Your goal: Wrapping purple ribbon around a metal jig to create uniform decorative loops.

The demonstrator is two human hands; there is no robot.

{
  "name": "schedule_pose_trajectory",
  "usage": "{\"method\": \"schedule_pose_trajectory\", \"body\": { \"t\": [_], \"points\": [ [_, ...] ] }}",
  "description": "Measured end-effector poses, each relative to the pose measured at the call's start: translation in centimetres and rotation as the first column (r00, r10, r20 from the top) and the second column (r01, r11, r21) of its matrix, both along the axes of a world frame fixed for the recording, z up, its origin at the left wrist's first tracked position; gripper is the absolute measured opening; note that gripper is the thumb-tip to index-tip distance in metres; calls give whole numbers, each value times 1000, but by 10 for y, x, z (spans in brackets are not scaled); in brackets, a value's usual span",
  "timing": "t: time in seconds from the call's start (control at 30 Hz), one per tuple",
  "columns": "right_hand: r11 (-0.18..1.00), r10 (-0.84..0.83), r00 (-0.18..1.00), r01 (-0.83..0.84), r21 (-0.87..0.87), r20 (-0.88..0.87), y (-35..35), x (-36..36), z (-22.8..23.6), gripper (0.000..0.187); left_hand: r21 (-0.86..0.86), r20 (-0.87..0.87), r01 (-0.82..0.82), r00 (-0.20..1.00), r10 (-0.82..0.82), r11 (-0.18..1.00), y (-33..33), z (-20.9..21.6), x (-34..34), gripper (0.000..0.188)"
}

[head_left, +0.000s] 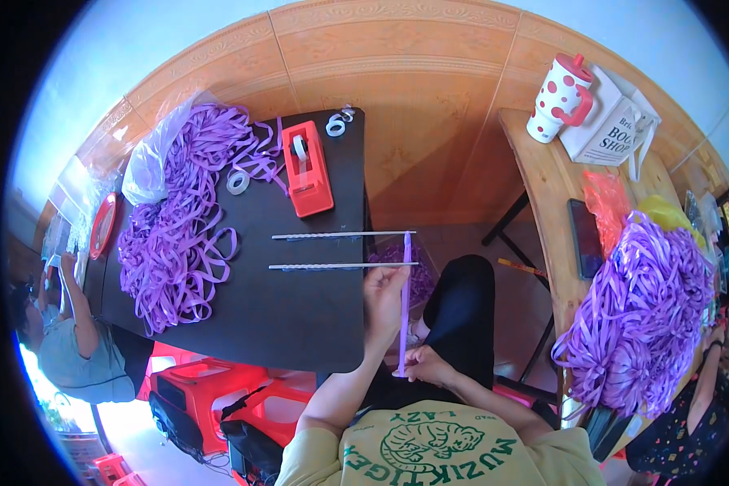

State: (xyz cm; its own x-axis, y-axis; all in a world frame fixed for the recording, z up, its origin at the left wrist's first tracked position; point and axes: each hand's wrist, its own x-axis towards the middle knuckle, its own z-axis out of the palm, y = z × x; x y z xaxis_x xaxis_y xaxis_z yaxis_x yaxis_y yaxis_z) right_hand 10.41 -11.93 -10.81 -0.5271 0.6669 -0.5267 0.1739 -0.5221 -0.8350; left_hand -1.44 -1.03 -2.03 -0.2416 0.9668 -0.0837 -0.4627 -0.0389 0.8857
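Two thin metal rods, the far rod (324, 236) and the near rod (324, 266), lie side by side on the dark table and stick out past its right edge. A flat purple ribbon (405, 316) runs from their tips down toward my lap. My left hand (386, 287) is closed, pinching the ribbon beside the near rod's end. Lower down, my right hand (429, 364) holds the ribbon's bottom end between thumb and fingers. At the left of the table lies a large heap of purple ribbon (174, 267), partly in a clear plastic bag (147, 166).
On the dark table (300, 324) stand a red tape dispenser (308, 182) and tape rolls. The wooden table (551, 219) at right bears another purple heap (640, 324), a phone (585, 235), a dotted tumbler (555, 101) and a paper bag (611, 121). Red stools (211, 397) and other people are nearby.
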Motion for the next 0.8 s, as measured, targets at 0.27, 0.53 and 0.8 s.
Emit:
{"method": "schedule_pose_trajectory", "body": {
  "t": [0.27,0.53,0.8],
  "points": [
    [1000,0,1000,-1,-5,-16,0,-2,5,20,-54,86,102,992,-97,993,-2,11,-3,10],
    [996,-1,999,-3,90,43,-2,-1,-1,13,-63,-39,200,978,-203,978,-14,25,1,19],
    [511,-669,679,716,476,-303,50,46,16,14,-106,87,179,982,-170,978,-25,46,7,19]
  ]
}}
